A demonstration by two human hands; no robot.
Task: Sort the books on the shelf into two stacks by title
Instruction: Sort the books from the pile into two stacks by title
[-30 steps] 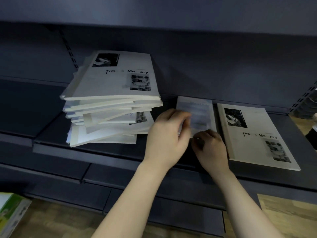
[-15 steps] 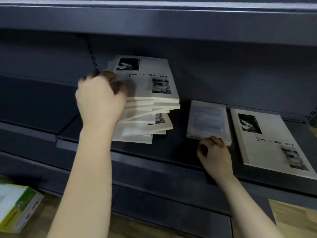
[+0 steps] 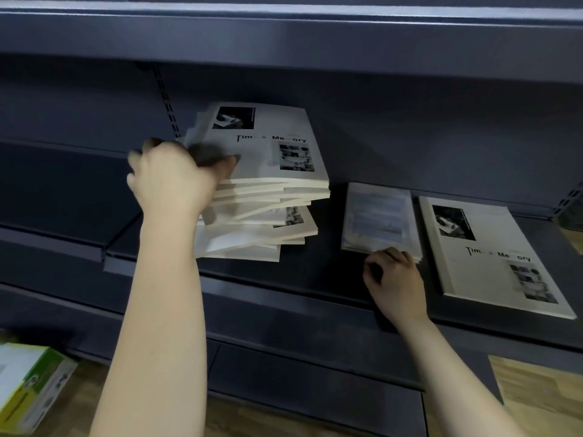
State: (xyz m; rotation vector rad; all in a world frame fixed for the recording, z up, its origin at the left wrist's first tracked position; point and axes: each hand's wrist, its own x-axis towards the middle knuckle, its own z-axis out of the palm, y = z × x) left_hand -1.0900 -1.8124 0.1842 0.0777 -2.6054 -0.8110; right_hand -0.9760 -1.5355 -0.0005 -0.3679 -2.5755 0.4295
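- Left hand: closed on the left edge of the top book, cover reading "Tim & Me ory", on an uneven stack.
- Right hand: curled, fingertips touching the small book; its text blurred.
- Single book, same title, flat on the shelf, rightmost.

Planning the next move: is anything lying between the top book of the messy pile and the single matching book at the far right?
Yes: the smaller pale book lies between them, with the right hand at its near edge.
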